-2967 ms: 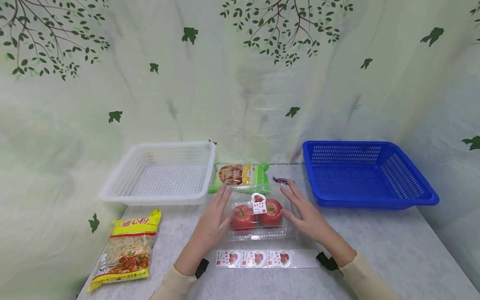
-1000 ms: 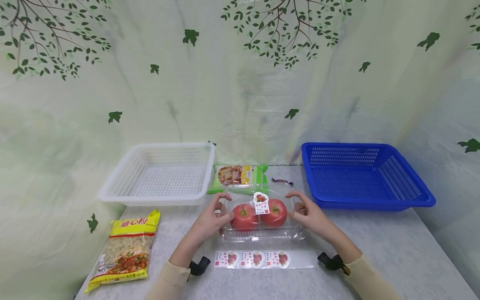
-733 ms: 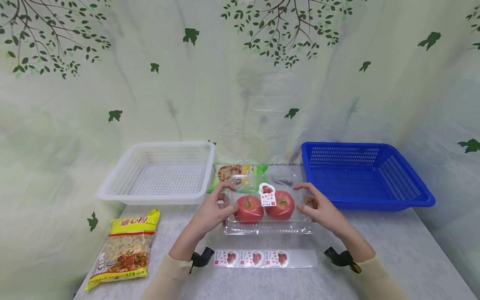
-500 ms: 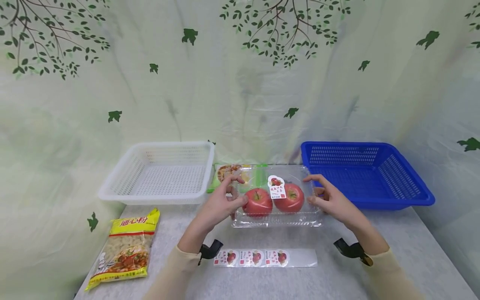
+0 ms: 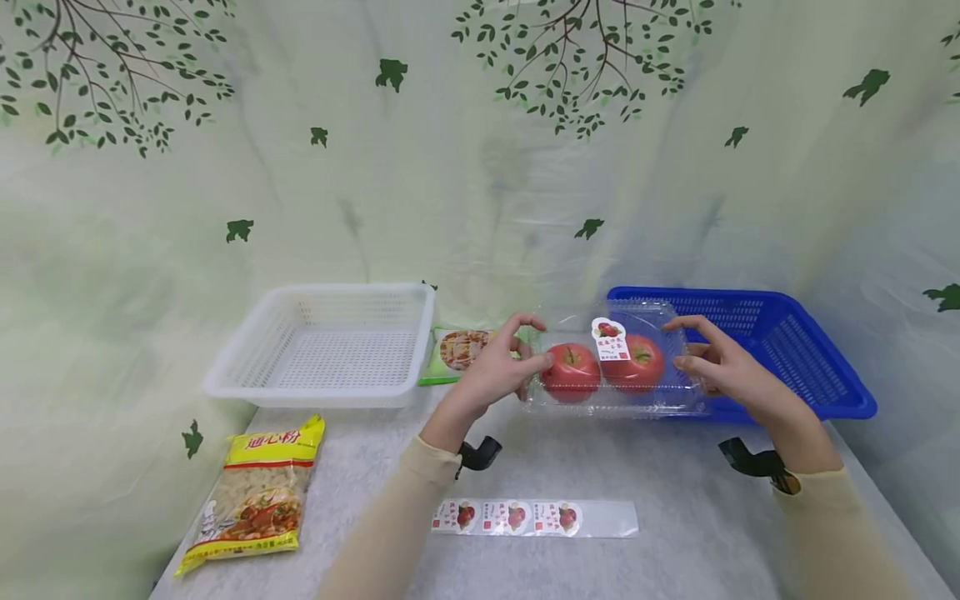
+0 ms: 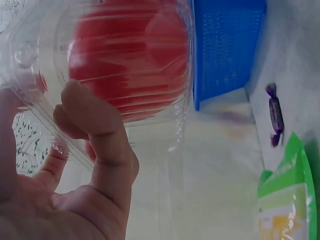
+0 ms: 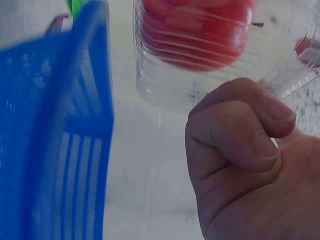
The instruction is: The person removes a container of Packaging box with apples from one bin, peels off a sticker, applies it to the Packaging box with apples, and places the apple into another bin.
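Observation:
A clear plastic clamshell box [image 5: 611,367] with two red apples [image 5: 570,372] and a small label [image 5: 610,339] on its lid is held in the air between both hands. My left hand [image 5: 504,367] grips its left end and my right hand [image 5: 722,367] grips its right end. The box hangs at the near left corner of the blue basket [image 5: 813,367]. In the left wrist view, fingers [image 6: 100,135] curl round the box [image 6: 125,65]. In the right wrist view, fingers [image 7: 240,135] pinch the box's edge [image 7: 200,55] beside the blue basket [image 7: 55,130].
A white basket [image 5: 322,346] stands at the back left. A green packet [image 5: 461,350] lies behind my left hand, with a purple candy [image 6: 275,115] near it. A yellow pasta bag [image 5: 258,492] lies front left. A sticker strip [image 5: 536,517] lies on the grey table [image 5: 675,517].
Both hands took hold of the apple box, lifted it off the table and carried it up and to the right, to the blue basket's near left corner.

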Tool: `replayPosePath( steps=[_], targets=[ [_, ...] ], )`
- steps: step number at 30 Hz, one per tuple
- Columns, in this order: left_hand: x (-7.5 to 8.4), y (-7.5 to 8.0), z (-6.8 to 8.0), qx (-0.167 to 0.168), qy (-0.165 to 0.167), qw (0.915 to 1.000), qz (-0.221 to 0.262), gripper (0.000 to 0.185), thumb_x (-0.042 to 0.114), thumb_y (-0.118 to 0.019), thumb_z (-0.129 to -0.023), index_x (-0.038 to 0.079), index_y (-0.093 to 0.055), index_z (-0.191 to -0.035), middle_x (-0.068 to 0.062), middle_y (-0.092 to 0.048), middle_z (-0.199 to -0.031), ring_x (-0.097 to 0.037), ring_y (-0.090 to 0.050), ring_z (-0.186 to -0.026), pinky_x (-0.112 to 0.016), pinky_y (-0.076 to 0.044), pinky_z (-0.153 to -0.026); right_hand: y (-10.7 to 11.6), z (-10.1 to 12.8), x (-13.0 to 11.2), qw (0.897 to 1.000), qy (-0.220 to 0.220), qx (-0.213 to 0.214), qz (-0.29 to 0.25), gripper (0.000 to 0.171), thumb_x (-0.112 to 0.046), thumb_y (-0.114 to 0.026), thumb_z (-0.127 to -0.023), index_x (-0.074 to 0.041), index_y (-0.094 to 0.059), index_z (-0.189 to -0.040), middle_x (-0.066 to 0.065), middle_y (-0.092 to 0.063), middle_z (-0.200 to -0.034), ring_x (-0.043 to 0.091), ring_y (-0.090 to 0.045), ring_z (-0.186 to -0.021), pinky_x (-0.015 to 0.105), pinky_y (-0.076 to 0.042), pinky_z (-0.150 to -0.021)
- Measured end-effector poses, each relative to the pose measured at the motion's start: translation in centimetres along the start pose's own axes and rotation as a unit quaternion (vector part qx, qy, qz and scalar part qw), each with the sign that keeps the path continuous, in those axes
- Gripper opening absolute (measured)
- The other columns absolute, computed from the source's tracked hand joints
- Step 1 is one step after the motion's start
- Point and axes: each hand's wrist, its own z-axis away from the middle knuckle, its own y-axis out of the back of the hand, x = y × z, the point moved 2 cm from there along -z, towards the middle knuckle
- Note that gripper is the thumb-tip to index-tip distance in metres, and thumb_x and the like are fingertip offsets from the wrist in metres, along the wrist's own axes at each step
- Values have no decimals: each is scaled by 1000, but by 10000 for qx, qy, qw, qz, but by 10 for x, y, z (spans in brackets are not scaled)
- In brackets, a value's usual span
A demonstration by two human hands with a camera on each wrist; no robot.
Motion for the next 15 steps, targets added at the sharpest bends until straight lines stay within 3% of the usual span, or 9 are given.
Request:
replayPosePath(
  steps=[4, 10, 15],
  targets=[
    [6, -11, -18, -129, 30, 9999, 35, 44, 28, -73, -100, 33, -52, -139, -6, -56, -88, -19, -51, -58, -34, -52, -53, 22, 0, 6, 9999, -48, 71, 53, 41, -21, -53, -112, -31, -39, -149, -1, -44, -75, 28, -34, -54, 40, -36, -47],
    [19, -28, -45, -433, -3, 9988, 219, 45, 31, -74, -101, 37, -51, -139, -6, -60, -91, -21, -54, -60, -34, -53, -56, 57, -3, 17, 9991, -225, 205, 279, 39, -24, -50, -113, -34, -38, -149, -2, -50, -83, 26, -40, -57, 41, -37, -50],
    [31, -43, -68, -444, -33, 9987, 239, 48, 34, -76, -99, 37, -52, -140, -4, -63, -89, -19, -55, -70, -33, -55, -57, 84, -8, 28, 9994, -176, 161, 253, 38, -24, -44, -115, -34, -36, -151, -4, -46, -80, 26, -39, -59, 42, -36, -51]
  ],
)
